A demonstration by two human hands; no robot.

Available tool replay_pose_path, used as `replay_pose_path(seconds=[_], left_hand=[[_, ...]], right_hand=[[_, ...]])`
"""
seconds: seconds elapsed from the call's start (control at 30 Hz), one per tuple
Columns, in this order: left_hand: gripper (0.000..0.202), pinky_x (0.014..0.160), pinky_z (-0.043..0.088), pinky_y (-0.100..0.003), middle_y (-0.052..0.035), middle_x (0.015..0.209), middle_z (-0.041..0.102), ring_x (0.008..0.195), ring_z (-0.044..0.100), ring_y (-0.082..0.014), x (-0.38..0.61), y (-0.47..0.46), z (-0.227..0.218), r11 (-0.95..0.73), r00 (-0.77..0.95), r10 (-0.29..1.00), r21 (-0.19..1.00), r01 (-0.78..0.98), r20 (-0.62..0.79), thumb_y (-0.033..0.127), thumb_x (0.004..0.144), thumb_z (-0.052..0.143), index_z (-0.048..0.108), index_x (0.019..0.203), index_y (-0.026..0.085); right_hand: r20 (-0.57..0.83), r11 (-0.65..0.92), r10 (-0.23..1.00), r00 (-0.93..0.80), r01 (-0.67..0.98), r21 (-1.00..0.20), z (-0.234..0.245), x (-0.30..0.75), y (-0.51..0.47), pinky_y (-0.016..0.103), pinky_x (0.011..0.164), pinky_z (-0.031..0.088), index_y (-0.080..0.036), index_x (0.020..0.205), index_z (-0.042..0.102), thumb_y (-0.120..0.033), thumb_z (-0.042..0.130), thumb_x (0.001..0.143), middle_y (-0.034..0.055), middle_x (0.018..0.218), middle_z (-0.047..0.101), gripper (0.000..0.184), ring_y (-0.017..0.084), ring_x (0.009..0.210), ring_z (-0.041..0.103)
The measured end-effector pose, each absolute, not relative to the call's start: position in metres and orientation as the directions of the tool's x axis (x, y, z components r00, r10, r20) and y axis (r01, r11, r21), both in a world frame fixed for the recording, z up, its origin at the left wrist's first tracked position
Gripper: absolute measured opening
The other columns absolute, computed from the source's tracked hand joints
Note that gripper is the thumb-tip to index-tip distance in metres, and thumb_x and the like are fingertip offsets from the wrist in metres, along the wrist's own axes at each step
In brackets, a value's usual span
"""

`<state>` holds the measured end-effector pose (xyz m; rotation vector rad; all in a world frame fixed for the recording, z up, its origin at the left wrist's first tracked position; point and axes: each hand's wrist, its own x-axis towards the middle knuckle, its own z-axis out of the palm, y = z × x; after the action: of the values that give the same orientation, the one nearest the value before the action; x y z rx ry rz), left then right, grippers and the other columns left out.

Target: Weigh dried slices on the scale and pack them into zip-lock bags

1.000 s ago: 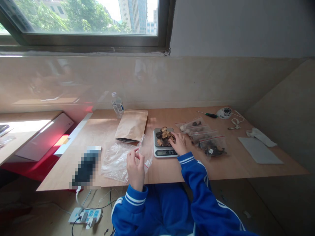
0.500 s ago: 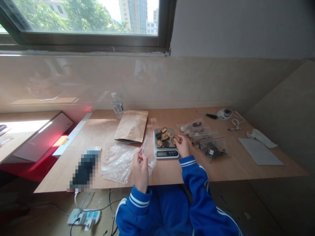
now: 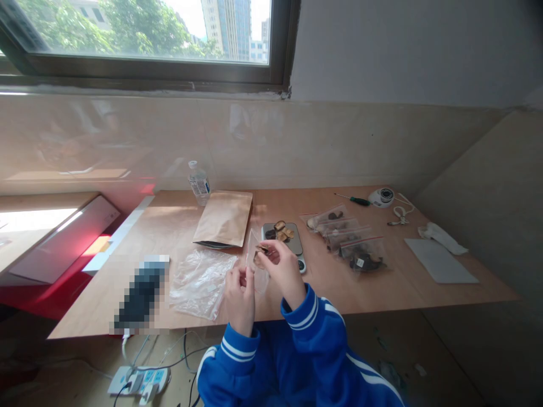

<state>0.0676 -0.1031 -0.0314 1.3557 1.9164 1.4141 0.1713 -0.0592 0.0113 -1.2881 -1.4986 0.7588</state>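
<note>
My left hand is closed on the edge of a clear zip bag, held up in front of the scale. My right hand pinches dried mushroom pieces at the mouth of that bag; whether they are inside it I cannot tell. Behind the hands stands a digital kitchen scale, its display mostly hidden. Several more dried mushrooms lie on its plate. To the left, a larger crumpled plastic bag lies flat on the table.
A brown paper pouch and a plastic bottle stand behind. Several filled zip bags lie right, with a screwdriver, a white camera and a white sheet beyond. A blurred-out phone-like object lies left.
My right hand has moved left from the scale plate to the small bag, carrying mushroom pieces. Fewer pieces lie on the plate. My left hand still holds the bag.
</note>
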Motion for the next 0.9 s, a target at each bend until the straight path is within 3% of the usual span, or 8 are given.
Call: replay_pose_path(seconds=[0.2, 0.3, 0.47, 0.57, 0.73, 0.9], left_hand=[[0.033, 0.061, 0.039, -0.029, 0.0023, 0.060, 0.049, 0.057, 0.049, -0.0143, 0.062, -0.108, -0.031, 0.099, -0.393, 0.917, 0.917, 0.386, 0.066, 0.047, 0.087, 0.040, 0.054, 0.073, 0.020], [0.036, 0.064, 0.039, -0.030, 0.0011, 0.063, 0.053, 0.062, 0.052, -0.0156, 0.061, -0.109, -0.035, 0.105, -0.371, 0.928, 0.921, 0.374, 0.044, 0.050, 0.087, 0.038, 0.056, 0.077, 0.020], [0.033, 0.063, 0.044, -0.030, 0.0005, 0.071, 0.055, 0.063, 0.054, -0.0155, 0.053, -0.113, -0.047, 0.109, -0.413, 0.911, 0.951, 0.290, 0.021, 0.049, 0.086, 0.040, 0.055, 0.091, 0.020], [0.032, 0.064, 0.046, -0.030, 0.0005, 0.072, 0.055, 0.060, 0.053, -0.0144, 0.042, -0.116, -0.053, 0.078, -0.405, 0.913, 0.957, 0.278, 0.043, 0.046, 0.084, 0.044, 0.055, 0.098, 0.020], [0.037, 0.071, 0.049, -0.032, -0.0065, 0.093, 0.062, 0.070, 0.057, -0.0154, 0.028, -0.118, -0.056, 0.057, -0.331, 0.943, 0.974, 0.221, 0.020, 0.049, 0.081, 0.048, 0.060, 0.098, 0.018], [0.044, 0.076, 0.049, -0.033, -0.0043, 0.080, 0.061, 0.072, 0.059, -0.0164, 0.031, -0.121, -0.046, 0.075, -0.244, 0.969, 0.987, 0.142, -0.038, 0.054, 0.077, 0.054, 0.061, 0.098, 0.016]], right_hand=[[0.298, 0.220, 0.951, 0.087, 0.486, -0.846, -0.007, 0.174, -0.066, 0.031, 0.071, 0.051, -0.019, 0.102, 0.061, -0.030, 0.055, 0.081, 0.0064, 0.094, 0.055, 0.025, 0.014, 0.068, 0.055], [0.202, 0.129, 0.974, 0.108, 0.471, -0.872, -0.023, 0.179, -0.068, 0.033, 0.070, 0.052, -0.016, 0.108, 0.056, -0.030, 0.058, 0.077, 0.0074, 0.095, 0.054, 0.035, 0.013, 0.063, 0.054], [0.044, 0.024, 0.998, 0.040, 0.409, -0.912, -0.036, 0.175, -0.069, 0.029, 0.060, 0.050, -0.016, 0.110, 0.051, -0.019, 0.054, 0.073, 0.0008, 0.080, 0.057, 0.037, 0.010, 0.052, 0.051], [0.028, 0.010, 0.999, 0.037, 0.402, -0.915, -0.034, 0.173, -0.069, 0.026, 0.056, 0.048, -0.015, 0.109, 0.052, -0.015, 0.051, 0.073, 0.0006, 0.078, 0.057, 0.036, 0.010, 0.053, 0.052], [0.022, 0.007, 0.999, 0.033, 0.403, -0.915, -0.029, 0.173, -0.071, 0.023, 0.053, 0.047, -0.015, 0.108, 0.054, -0.014, 0.049, 0.074, 0.0005, 0.077, 0.057, 0.034, 0.010, 0.053, 0.054], [0.066, 0.051, 0.998, 0.022, 0.419, -0.906, -0.026, 0.171, -0.070, 0.022, 0.051, 0.046, -0.017, 0.102, 0.058, -0.015, 0.049, 0.073, -0.0008, 0.073, 0.058, 0.030, 0.009, 0.051, 0.053]])
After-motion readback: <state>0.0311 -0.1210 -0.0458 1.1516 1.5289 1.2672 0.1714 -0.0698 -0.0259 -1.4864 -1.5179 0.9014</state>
